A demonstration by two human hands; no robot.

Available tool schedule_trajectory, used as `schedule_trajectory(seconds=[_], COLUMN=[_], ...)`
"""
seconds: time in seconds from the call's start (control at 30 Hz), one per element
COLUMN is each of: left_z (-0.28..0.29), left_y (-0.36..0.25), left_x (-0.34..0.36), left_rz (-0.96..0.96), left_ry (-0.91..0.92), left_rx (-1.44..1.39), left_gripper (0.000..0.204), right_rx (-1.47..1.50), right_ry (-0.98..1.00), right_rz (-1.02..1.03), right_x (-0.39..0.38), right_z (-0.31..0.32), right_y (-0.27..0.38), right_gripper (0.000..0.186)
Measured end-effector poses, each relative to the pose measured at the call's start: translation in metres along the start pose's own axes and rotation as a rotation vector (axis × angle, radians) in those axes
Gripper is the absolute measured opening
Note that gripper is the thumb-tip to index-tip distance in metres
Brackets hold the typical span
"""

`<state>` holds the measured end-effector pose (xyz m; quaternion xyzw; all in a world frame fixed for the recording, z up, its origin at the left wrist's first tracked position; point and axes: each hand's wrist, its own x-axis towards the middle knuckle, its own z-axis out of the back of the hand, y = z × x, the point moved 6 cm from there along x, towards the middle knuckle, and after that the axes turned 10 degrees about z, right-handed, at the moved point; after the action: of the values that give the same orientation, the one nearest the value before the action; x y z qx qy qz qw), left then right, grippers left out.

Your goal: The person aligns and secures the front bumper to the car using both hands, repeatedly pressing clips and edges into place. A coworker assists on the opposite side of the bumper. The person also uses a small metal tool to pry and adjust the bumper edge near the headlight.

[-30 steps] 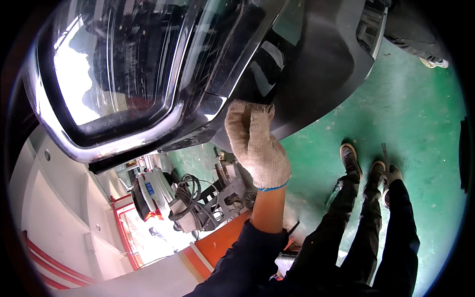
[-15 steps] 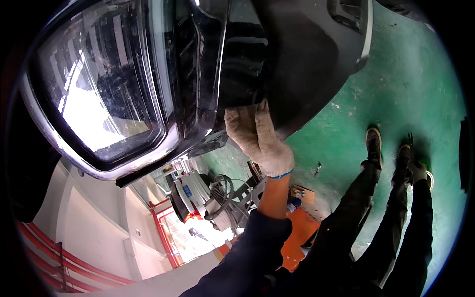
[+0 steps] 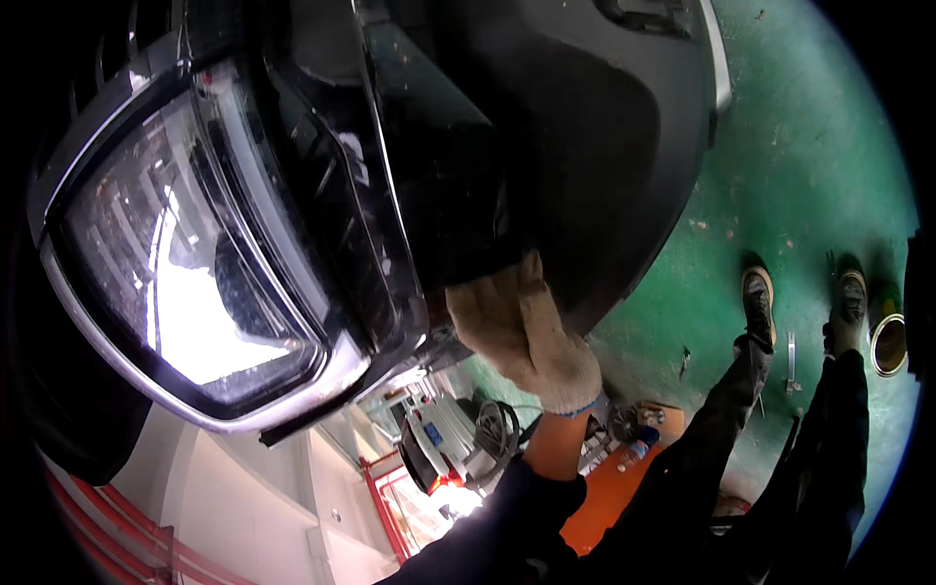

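Note:
My left hand [image 3: 526,336], in a light knitted glove, grips the lower edge of a black car bumper [image 3: 585,127], thumb on its face and the other fingertips hidden or in shadow. The bumper corner lies beside a headlight [image 3: 185,263] with a silver rim. My right hand [image 3: 842,336], also gloved, hangs low at the right by a shoe, its fingers curled. Thin dark tips show just beyond it, but what it holds is too small and dark to make out.
Under my arm, an orange surface [image 3: 616,497] bears a plastic bottle [image 3: 639,448]. A round open tin [image 3: 888,344] and a metal strip [image 3: 792,361] stand out on the green floor [image 3: 721,244]. Red pipes [image 3: 127,526] run along the white wall at lower left.
The view has shifted, and the headlight and bumper sit lower and further left. My left hand keeps its hold on the bumper edge. The tin and metal strip now show more fully.

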<state>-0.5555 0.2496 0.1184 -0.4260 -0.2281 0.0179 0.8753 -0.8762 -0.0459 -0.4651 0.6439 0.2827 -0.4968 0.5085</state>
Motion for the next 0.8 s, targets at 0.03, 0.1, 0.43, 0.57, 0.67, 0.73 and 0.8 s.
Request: schedule_trajectory(seconds=[0.03,0.1,0.43,0.57,0.67,0.73,0.8], left_z=[-0.011,-0.002,-0.018,0.016,0.022,0.014,0.022], left_y=[0.002,0.009,-0.009,0.008,0.007,0.003,0.009], left_x=[0.004,0.001,0.014,-0.004,-0.008,-0.006,-0.010], left_rz=[-0.070,-0.083,0.128,0.061,-0.233,-0.257,-0.006], left_ry=[0.041,0.068,0.246,0.142,0.136,0.124,0.055], left_rx=[0.014,0.049,-0.102,-0.057,0.439,0.464,0.079], left_gripper=[0.067,0.063,0.052,0.049,0.054,0.055,0.050], right_rx=[0.045,0.037,-0.804,-0.510,0.162,0.186,0.264], right_ry=[-0.010,0.022,-0.199,-0.273,0.019,0.107,0.307], right_rz=[0.002,0.023,0.878,0.722,0.828,1.011,1.118], right_x=[-0.004,-0.006,0.087,0.021,-0.167,-0.275,-0.336], right_z=[0.003,-0.002,0.005,-0.039,-0.106,-0.133,-0.181], right_y=[-0.011,-0.023,-0.036,0.115,0.297,0.371,0.418], right_gripper=[0.016,0.015,0.034,0.057,0.039,0.038,0.045])
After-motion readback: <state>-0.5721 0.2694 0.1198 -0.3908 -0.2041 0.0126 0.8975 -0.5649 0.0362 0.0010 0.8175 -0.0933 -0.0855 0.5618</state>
